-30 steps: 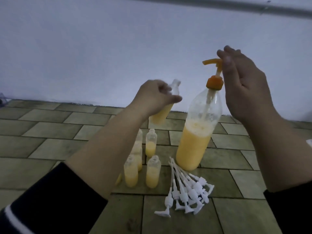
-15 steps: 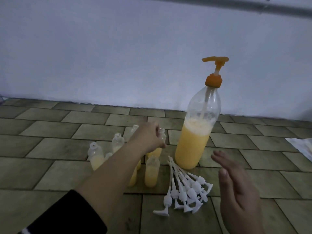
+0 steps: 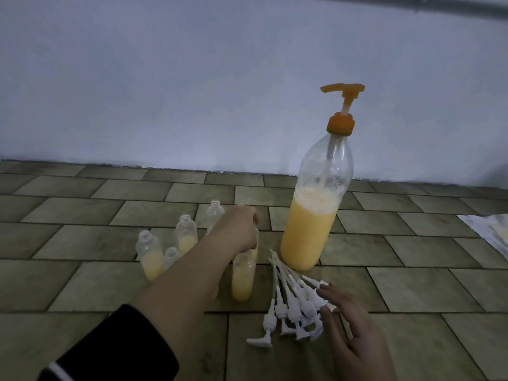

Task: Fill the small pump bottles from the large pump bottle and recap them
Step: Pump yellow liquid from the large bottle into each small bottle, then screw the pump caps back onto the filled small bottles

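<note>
No words or labels can be read on any of the bottles; they are all plain. The tall clear plastic bottle with the orange pump top (image 3: 316, 215) stands upright on the brown tiled floor (image 3: 412, 257), close to the pale wall (image 3: 192, 92). It is a bit more than half full of thick yellow-orange liquid with foam on top.

To its left stands a group of small clear plastic bottles with no caps. One small bottle (image 3: 149, 254) stands farthest left, another small bottle (image 3: 187, 235) is behind it, and one more (image 3: 215, 215) stands at the back. Each has some yellow liquid at the bottom. The front small bottle (image 3: 242, 276) is fuller.

The left hand (image 3: 237, 229) reaches over the group, and its arm hides some of the bottles. Its fingers (image 3: 254, 218) are curled together around the top of a bottle just behind the front one, but that bottle is mostly hidden.

A heap of white plastic pump caps with long tubes (image 3: 291, 303) lies on the floor in front of the tall bottle. The right hand (image 3: 354, 336) is low beside the heap, its fingers (image 3: 327, 292) spread apart and touching the nearest caps. A crumpled pale sheet (image 3: 492, 229) lies at the far right edge.
</note>
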